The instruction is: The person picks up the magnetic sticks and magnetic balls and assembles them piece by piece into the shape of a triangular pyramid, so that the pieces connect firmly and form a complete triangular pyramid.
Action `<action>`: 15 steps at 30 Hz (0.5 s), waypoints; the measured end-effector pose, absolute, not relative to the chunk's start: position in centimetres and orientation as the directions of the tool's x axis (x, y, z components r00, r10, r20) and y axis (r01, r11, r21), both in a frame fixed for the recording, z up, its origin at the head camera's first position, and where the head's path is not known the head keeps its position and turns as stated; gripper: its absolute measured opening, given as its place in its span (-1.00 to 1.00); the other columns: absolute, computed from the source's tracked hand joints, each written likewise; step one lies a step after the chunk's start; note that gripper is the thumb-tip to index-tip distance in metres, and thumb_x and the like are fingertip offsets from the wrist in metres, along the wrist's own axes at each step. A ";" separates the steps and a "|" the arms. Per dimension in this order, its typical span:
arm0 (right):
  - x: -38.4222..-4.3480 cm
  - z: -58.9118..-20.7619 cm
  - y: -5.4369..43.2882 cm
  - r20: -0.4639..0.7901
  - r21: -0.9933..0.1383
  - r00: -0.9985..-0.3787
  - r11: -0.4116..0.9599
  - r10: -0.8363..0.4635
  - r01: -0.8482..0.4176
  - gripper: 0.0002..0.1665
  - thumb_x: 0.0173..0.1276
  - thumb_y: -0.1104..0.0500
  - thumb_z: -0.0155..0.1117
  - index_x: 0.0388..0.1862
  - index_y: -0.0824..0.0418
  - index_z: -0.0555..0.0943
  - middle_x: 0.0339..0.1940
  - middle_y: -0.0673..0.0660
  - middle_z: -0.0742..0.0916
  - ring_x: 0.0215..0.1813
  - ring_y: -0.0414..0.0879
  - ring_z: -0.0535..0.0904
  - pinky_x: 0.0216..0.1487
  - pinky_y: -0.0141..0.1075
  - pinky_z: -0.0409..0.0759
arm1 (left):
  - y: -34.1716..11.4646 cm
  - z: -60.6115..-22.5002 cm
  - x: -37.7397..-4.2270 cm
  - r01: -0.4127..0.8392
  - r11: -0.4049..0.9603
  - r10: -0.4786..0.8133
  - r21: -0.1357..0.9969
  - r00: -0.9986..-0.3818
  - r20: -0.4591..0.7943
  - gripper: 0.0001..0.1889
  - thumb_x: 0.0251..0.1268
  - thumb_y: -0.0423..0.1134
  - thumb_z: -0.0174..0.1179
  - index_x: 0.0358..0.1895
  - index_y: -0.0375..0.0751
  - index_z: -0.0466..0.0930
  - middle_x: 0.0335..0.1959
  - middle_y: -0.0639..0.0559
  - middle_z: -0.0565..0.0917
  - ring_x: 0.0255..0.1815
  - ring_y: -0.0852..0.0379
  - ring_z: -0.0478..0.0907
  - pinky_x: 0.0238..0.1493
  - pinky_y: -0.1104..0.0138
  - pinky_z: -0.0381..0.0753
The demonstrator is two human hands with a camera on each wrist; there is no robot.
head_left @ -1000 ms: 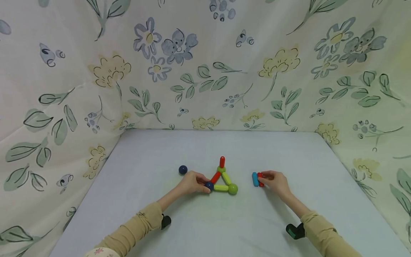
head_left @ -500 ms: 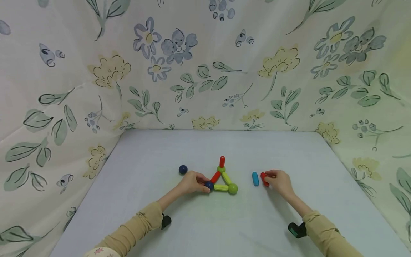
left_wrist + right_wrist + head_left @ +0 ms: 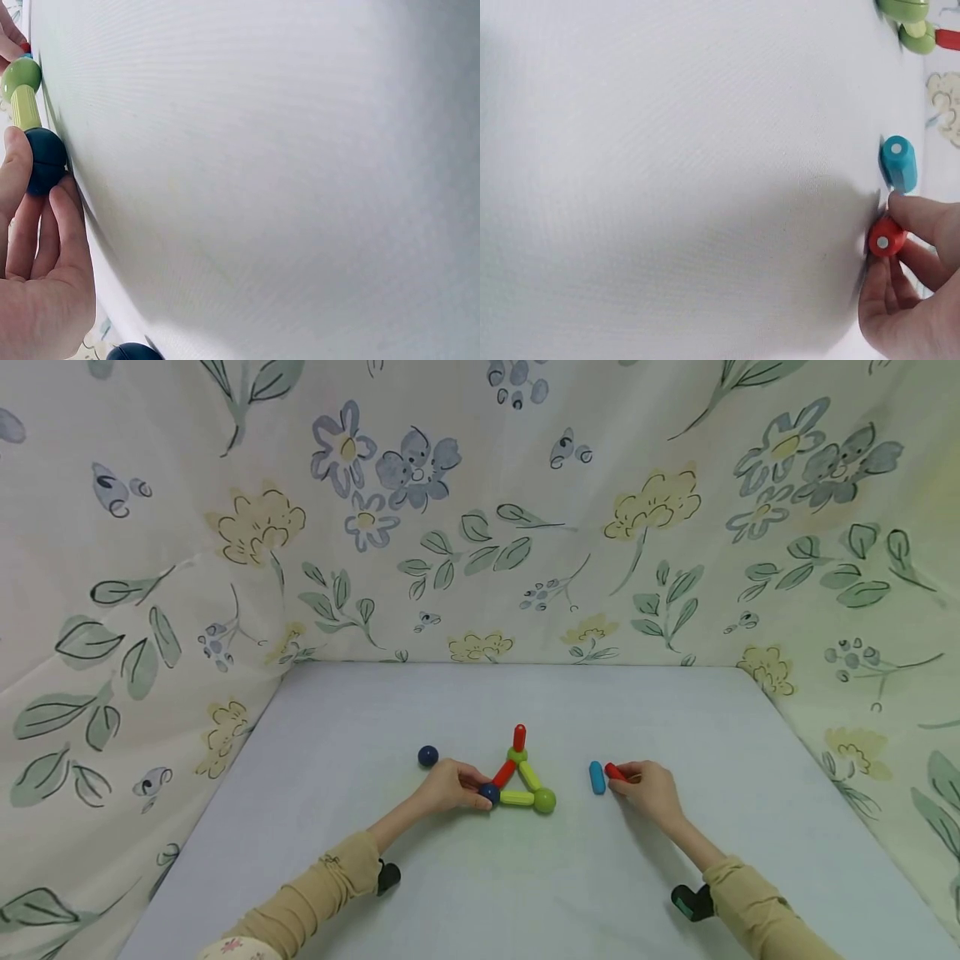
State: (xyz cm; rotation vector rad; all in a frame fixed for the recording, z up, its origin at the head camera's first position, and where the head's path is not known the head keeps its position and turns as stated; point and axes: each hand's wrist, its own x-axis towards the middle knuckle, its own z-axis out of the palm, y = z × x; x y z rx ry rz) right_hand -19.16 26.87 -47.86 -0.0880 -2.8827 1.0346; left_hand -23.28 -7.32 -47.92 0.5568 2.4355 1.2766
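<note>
My left hand (image 3: 450, 787) grips a navy ball (image 3: 490, 794) between thumb and fingers. That ball is one corner of a triangle of magnetic sticks and balls, joined by a yellow-green stick (image 3: 517, 798) to a large green ball (image 3: 544, 800) and by a red side stick (image 3: 505, 773) to a smaller green ball (image 3: 517, 756). Another red stick (image 3: 520, 737) sticks out beyond the smaller ball. With thumb and fingers my right hand (image 3: 651, 789) pinches a loose red magnetic stick (image 3: 886, 238), slanted just right of a blue stick (image 3: 900, 165); a silvery dot marks its end.
A second navy ball (image 3: 428, 756) lies behind my left hand on the white table (image 3: 480, 877). Floral cloth (image 3: 480, 527) hangs along the back and both sides. Black wrist devices (image 3: 692, 902) show below both sleeves.
My right hand has drawn the red stick rightward off the blue one, then turned it to a slant with its far end toward the blue stick. The left hand has stayed put.
</note>
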 end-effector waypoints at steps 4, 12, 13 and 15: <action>-19.2 -48.0 27.1 0.060 -0.646 -0.994 0.763 0.096 0.035 -0.62 0.19 0.22 0.36 -0.09 0.48 0.63 -0.23 0.36 0.72 -0.27 0.05 0.63 -0.33 -0.36 0.52 | -7.3 -47.7 -23.2 0.177 0.525 0.480 0.833 -0.869 -0.118 -0.66 -0.10 -0.26 0.49 -0.17 -0.25 0.72 -0.28 -0.06 0.75 -0.32 0.23 0.62 -0.26 0.45 0.62; -19.0 -47.9 27.5 -0.004 -0.684 -0.990 0.722 0.141 0.105 -0.55 0.25 0.18 0.32 0.02 0.46 0.59 -0.14 0.39 0.71 -0.16 0.09 0.61 -0.26 -0.33 0.54 | -7.2 -47.6 -23.2 0.178 0.529 0.480 0.830 -0.869 -0.120 -0.66 -0.09 -0.26 0.49 -0.16 -0.26 0.72 -0.28 -0.07 0.75 -0.31 0.23 0.62 -0.26 0.45 0.62; -19.0 -47.9 27.6 -0.006 -0.687 -0.990 0.719 0.144 0.109 -0.55 0.25 0.18 0.32 0.03 0.46 0.58 -0.14 0.39 0.70 -0.16 0.09 0.60 -0.25 -0.33 0.54 | -7.2 -47.6 -23.2 0.177 0.530 0.480 0.830 -0.869 -0.121 -0.66 -0.09 -0.26 0.49 -0.16 -0.26 0.72 -0.27 -0.07 0.75 -0.31 0.23 0.62 -0.26 0.45 0.62; -19.0 -47.8 27.6 -0.007 -0.690 -0.989 0.715 0.146 0.110 -0.55 0.25 0.18 0.31 0.04 0.45 0.58 -0.13 0.39 0.70 -0.15 0.09 0.59 -0.25 -0.34 0.53 | -7.2 -47.6 -23.1 0.176 0.530 0.480 0.830 -0.869 -0.122 -0.66 -0.09 -0.26 0.49 -0.16 -0.26 0.72 -0.27 -0.07 0.75 -0.31 0.23 0.62 -0.25 0.45 0.62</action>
